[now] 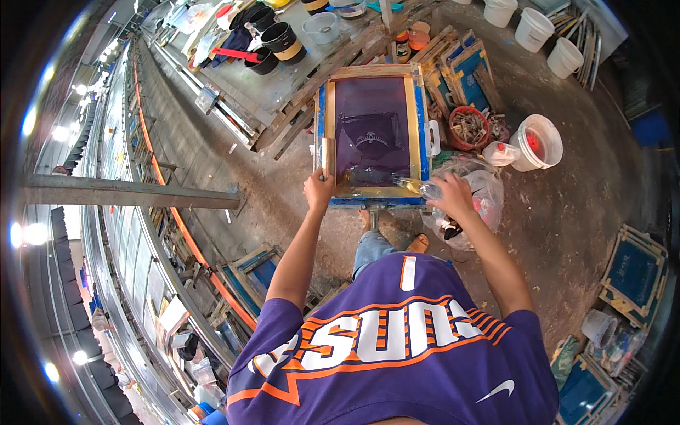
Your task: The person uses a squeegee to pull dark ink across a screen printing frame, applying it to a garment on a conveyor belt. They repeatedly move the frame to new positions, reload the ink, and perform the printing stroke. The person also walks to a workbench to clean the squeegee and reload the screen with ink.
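Observation:
A screen-printing frame (413,92) stands in front of me, its wooden rim edged with blue. Its dark purple mesh (372,106) bears a small pale arched design and looks wet and shiny towards the near side. My left hand (319,191) is closed round the near end of a squeegee (329,156), a flat wooden bar lying along the frame's left side. In my right hand (453,195) is a clear plastic bottle (429,189), tilted with its yellowish nozzle pointing left over the mesh's near right corner. The fingers wrap round the bottle.
Right of the frame are a clear plastic bag (489,191), a red basket (468,127) of scraps and a white bucket (538,144). More framed screens (632,273) lean at the right. Black tubs (283,44) stand far left. A metal beam (134,191) crosses at left.

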